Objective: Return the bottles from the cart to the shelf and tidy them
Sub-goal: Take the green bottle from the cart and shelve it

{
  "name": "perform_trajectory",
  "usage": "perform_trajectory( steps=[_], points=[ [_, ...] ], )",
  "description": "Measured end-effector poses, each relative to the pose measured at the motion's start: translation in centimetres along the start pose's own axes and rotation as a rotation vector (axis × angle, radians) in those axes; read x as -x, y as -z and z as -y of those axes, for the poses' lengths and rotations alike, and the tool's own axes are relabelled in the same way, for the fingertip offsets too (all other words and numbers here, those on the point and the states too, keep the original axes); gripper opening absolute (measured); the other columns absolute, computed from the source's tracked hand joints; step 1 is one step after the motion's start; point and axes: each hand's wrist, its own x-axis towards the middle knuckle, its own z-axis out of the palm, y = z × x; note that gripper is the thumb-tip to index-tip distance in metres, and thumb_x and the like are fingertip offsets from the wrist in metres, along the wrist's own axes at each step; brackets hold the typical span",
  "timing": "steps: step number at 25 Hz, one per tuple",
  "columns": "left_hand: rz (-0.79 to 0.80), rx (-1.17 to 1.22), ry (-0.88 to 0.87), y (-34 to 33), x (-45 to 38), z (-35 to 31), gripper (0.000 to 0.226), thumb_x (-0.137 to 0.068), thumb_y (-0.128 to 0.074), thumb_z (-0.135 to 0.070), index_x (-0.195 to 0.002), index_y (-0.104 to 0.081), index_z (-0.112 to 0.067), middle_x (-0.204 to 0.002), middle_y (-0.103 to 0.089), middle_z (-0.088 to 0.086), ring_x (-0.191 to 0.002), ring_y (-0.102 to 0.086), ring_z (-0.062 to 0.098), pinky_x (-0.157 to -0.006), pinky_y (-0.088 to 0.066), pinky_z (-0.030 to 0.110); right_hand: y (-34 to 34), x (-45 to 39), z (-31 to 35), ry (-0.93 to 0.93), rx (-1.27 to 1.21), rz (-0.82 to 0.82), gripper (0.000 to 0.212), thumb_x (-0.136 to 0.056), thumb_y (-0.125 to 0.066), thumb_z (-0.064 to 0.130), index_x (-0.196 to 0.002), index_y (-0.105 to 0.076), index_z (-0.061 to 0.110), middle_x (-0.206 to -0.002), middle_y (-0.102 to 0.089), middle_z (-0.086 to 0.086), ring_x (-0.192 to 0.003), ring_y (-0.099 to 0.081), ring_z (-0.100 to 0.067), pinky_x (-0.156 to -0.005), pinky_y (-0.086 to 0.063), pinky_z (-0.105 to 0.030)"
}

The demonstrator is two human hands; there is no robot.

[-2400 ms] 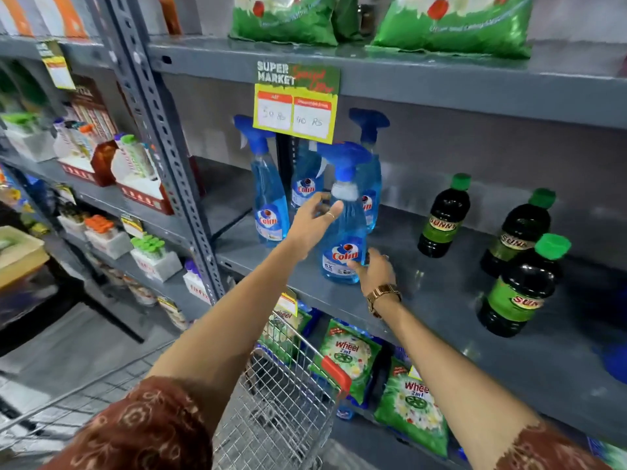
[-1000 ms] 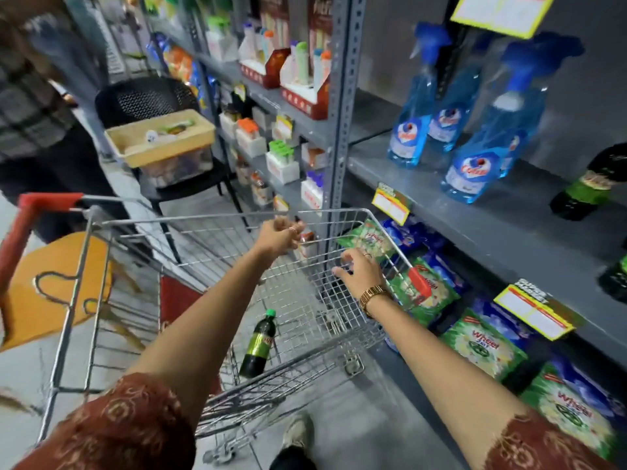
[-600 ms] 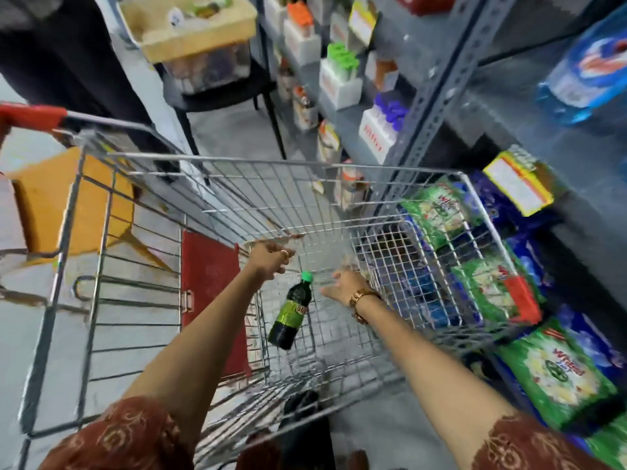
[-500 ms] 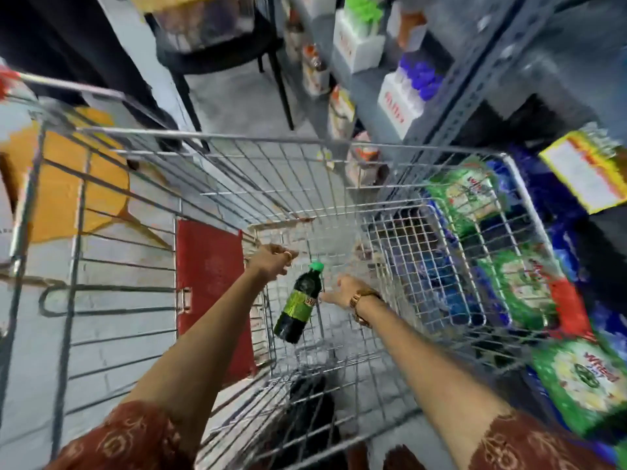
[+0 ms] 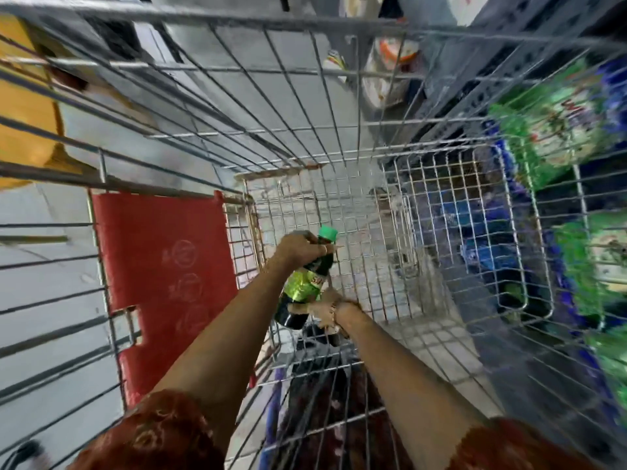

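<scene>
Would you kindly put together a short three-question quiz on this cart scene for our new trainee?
1. True or false: the dark bottle has an orange cap.
2. Which of the hands grips the bottle near its neck? A) left hand B) right hand C) neither
3. Fill in: the flat panel folded against the wire cart is coloured ____.

Key
1. False: the cap is green.
2. A: the left hand wraps the upper part just below the cap, while the right hand is at the bottle's lower end.
3. Red.
</scene>
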Motion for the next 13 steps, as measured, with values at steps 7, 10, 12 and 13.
perform_trajectory(
  steps=[7, 10, 12, 13],
  points=[
    [0.038, 0.126, -0.056, 1.2, 0.6, 0.4, 0.034, -0.075, -0.070, -0.036, -0.089, -0.066, -0.005, -0.098, -0.067, 0.019, -0.096, -0.062, 0.032, -0.087, -0.051, 0.042, 0.2, 0.3, 1.0, 0.016, 0.003, -0.004, 0.069, -0.070, -0.077, 0.023, -0.129, -0.046, 0.007, -0.132, -0.056, -0.014, -0.119, -0.054, -0.029, -0.103, -0.045, -0.043],
    [0.108, 0.300, -0.093, 2.0, 3.0, -0.7, 0.021, -0.078, -0.068, -0.022, -0.096, -0.062, -0.012, -0.097, -0.061, 0.012, -0.093, -0.058, 0.027, -0.072, -0.053, 0.034, 1.1, 2.2, 0.5, 0.121, 0.049, -0.088, 0.066, -0.067, -0.079, 0.025, -0.125, -0.052, 0.011, -0.128, -0.060, -0.012, -0.115, -0.056, -0.028, -0.100, -0.047, -0.040],
    [0.114, 0.370, -0.139, 2.5, 4.9, -1.9, 0.020, -0.080, -0.066, -0.020, -0.097, -0.060, -0.012, -0.100, -0.060, 0.011, -0.094, -0.057, 0.025, -0.067, -0.051, 0.029, 2.2, 3.8, 0.1, 0.175, 0.048, -0.157, 0.067, -0.063, -0.082, 0.026, -0.123, -0.054, 0.013, -0.124, -0.062, -0.011, -0.113, -0.058, -0.028, -0.099, -0.047, -0.041],
    [0.111, 0.401, -0.166, 2.8, 5.9, -2.5, 0.016, -0.081, -0.065, -0.020, -0.094, -0.060, -0.012, -0.100, -0.060, 0.011, -0.094, -0.056, 0.025, -0.070, -0.051, 0.030, 2.8, 4.8, 0.1, 0.190, 0.055, -0.186, 0.067, -0.062, -0.082, 0.027, -0.122, -0.055, 0.013, -0.124, -0.063, -0.011, -0.113, -0.058, -0.028, -0.100, -0.047, -0.042]
  ],
)
